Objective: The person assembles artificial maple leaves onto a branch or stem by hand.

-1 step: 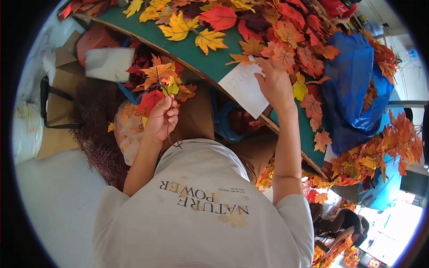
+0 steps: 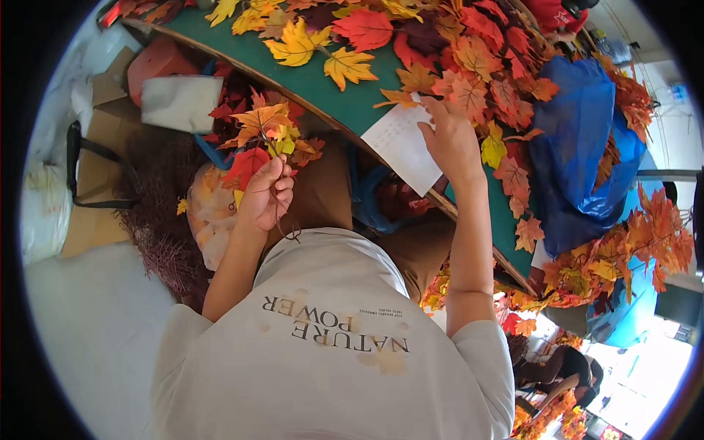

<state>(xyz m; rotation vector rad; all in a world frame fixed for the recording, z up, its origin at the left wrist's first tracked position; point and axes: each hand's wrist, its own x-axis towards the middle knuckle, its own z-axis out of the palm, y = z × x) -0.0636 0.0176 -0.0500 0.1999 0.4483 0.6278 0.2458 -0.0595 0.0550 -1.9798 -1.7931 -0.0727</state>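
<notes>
My left hand (image 2: 268, 196) pinches the brown stem of an artificial maple leaf spray (image 2: 262, 121), in front of my lap. Its leaves are orange, red and yellow, and the curled stem end hangs below my fingers. Over the green tabletop (image 2: 308, 92), my right hand (image 2: 453, 143) lies on a sheet of white paper (image 2: 400, 143) with handwriting. Thumb and fingers there are apart, with nothing seen between them. The paper juts over the table's edge. Beside those fingertips spreads a pile of red and orange artificial maple leaves (image 2: 477, 59).
A blue plastic bag (image 2: 579, 139) stands right of the leaf pile. Yellow leaves (image 2: 348, 67) lie toward the left of the table. Under the table's left side are a clear bag of leaves (image 2: 209, 213), dark twiggy stems (image 2: 161, 235) and a cardboard box (image 2: 95, 183). Another person (image 2: 572, 367) bends over at lower right.
</notes>
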